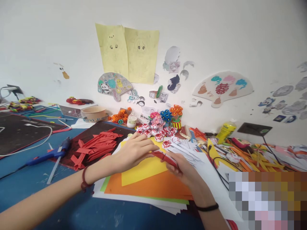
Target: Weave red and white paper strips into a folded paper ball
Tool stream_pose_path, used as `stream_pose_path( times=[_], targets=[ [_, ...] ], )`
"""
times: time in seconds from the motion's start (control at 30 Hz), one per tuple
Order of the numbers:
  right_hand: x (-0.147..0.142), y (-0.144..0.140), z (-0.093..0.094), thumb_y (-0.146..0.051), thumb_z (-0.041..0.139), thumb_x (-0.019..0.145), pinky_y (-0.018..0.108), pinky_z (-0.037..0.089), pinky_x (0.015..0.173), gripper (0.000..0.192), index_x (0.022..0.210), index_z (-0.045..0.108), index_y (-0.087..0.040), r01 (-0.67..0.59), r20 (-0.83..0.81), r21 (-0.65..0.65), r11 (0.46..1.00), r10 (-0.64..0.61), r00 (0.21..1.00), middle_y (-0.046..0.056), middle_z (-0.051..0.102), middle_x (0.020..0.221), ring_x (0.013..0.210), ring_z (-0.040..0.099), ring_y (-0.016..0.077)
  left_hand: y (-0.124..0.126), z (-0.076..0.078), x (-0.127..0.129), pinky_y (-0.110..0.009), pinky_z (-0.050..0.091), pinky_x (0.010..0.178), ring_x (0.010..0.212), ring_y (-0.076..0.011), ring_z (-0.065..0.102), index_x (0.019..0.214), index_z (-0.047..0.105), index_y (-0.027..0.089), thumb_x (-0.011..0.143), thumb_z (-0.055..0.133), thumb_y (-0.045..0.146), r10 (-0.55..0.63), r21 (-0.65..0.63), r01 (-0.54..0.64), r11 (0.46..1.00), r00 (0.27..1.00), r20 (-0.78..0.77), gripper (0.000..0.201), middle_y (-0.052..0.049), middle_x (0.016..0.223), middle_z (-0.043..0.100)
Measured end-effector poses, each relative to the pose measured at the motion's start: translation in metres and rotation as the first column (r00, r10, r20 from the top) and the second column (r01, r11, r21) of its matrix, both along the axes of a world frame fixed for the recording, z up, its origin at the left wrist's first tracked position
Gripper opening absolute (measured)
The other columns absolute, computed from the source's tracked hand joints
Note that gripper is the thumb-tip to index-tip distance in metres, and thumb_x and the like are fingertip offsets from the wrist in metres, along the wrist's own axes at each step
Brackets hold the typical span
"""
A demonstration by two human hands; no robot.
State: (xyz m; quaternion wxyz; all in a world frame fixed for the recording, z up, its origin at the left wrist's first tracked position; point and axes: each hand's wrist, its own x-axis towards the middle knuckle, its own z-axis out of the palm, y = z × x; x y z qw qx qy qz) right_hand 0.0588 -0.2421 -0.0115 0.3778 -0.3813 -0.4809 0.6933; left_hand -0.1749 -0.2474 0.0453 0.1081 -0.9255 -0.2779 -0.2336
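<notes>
The left hand (137, 149) and the right hand (182, 168) each have a closed grip on the red paper (160, 155), fingertips against one end apiece; how firmly they press cannot be told. The red paper is above the far right part of the yellow sheet (136, 175), tilted down to the right, probably gripped from both ends so that it stays steady and taut. Under the yellow sheet lies an orange sheet (148, 188), the stack perhaps serving as a work pad. Left of the yellow sheet, red strips (102, 145) are heaped, likely for easy reach; farther left, a glue gun (49, 156) rests on the tabletop (115, 220). Just beyond the yellow sheet cluster red-and-white flowers (158, 137), seemingly set out of the way; white strips (185, 153) lie to its right.
</notes>
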Motion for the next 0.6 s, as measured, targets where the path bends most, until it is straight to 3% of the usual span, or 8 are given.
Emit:
stream_pose_path(
  times=[0.07, 0.13, 0.27, 0.43, 0.6],
  targets=[
    [0.000, -0.003, 0.003, -0.059, 0.056, 0.088, 0.016, 0.029, 0.041, 0.047, 0.087, 0.069, -0.013, 0.064, 0.078, 0.157, 0.986, -0.077, 0.994, -0.002, 0.054, 0.053, 0.044, 0.044, 0.0064, 0.000, 0.000, -0.001, -0.032, 0.030, 0.081, 0.090, -0.0180, 0.049, 0.113, 0.061, 0.023, 0.103, 0.045, 0.034, -0.007, -0.091, 0.014, 0.996, 0.997, 0.080, 0.022, -0.004, 0.100, 0.067],
    [0.000, -0.004, 0.005, -0.065, 0.050, 0.089, 0.020, 0.040, 0.048, 0.055, 0.093, 0.069, -0.015, 0.036, 0.133, 0.283, 0.959, -0.077, 0.988, 0.002, 0.062, 0.064, 0.052, 0.054, 0.0104, 0.000, -0.002, -0.001, -0.032, 0.030, 0.081, 0.090, -0.0179, 0.048, 0.111, 0.062, 0.023, 0.101, 0.049, 0.033, 0.001, -0.156, 0.019, 0.988, 0.992, 0.126, 0.019, -0.003, 0.098, 0.067],
    [-0.001, -0.005, 0.005, -0.063, 0.054, 0.089, 0.024, 0.045, 0.054, 0.052, 0.072, 0.066, -0.015, -0.132, 0.265, 0.431, 0.893, 0.015, 0.964, 0.002, 0.060, 0.062, 0.053, 0.057, 0.0117, 0.002, -0.008, 0.001, -0.032, 0.030, 0.083, 0.090, -0.0177, 0.048, 0.106, 0.064, 0.023, 0.098, 0.055, 0.034, 0.010, -0.223, 0.026, 0.974, 0.987, 0.160, 0.016, -0.001, 0.094, 0.067],
    [-0.010, -0.006, 0.001, -0.059, 0.066, 0.082, 0.022, 0.034, 0.043, 0.045, 0.068, 0.066, -0.016, 0.038, 0.205, 0.423, 0.905, -0.137, 0.969, -0.002, 0.052, 0.051, 0.043, 0.045, 0.0085, 0.000, -0.012, 0.004, -0.032, 0.032, 0.084, 0.093, -0.0176, 0.051, 0.107, 0.063, 0.023, 0.097, 0.058, 0.038, 0.082, -0.273, -0.015, 0.962, 0.968, 0.236, 0.019, -0.001, 0.099, 0.068],
    [-0.013, -0.003, -0.004, -0.059, 0.067, 0.080, 0.021, 0.024, 0.037, 0.045, 0.067, 0.065, -0.016, 0.121, 0.147, 0.333, 0.935, -0.178, 0.973, -0.006, 0.042, 0.044, 0.036, 0.033, 0.0053, -0.007, -0.009, 0.003, -0.031, 0.031, 0.080, 0.090, -0.0182, 0.048, 0.099, 0.063, 0.023, 0.096, 0.058, 0.036, 0.189, -0.256, -0.120, 0.959, 0.945, 0.266, 0.014, 0.000, 0.094, 0.066]
  ],
)
